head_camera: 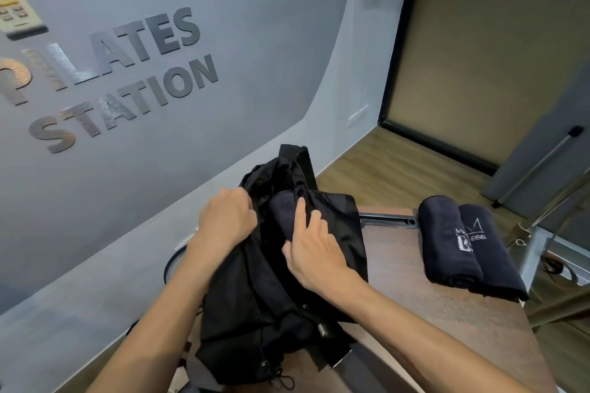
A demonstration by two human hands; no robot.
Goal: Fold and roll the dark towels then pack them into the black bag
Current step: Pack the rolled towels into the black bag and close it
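Observation:
The black bag lies on the brown table with its mouth open at the far end. My left hand grips the left edge of the opening. A rolled dark towel sits partly inside the mouth, and my right hand rests on it with the fingers pressed against the roll. Two more rolled dark towels lie side by side at the table's right edge: one with a white logo, the other with a crown mark.
A grey wall with metal lettering rises at the left and behind the table. A metal frame with a rod stands at the right over wooden flooring. A black cable loops at the table's left side.

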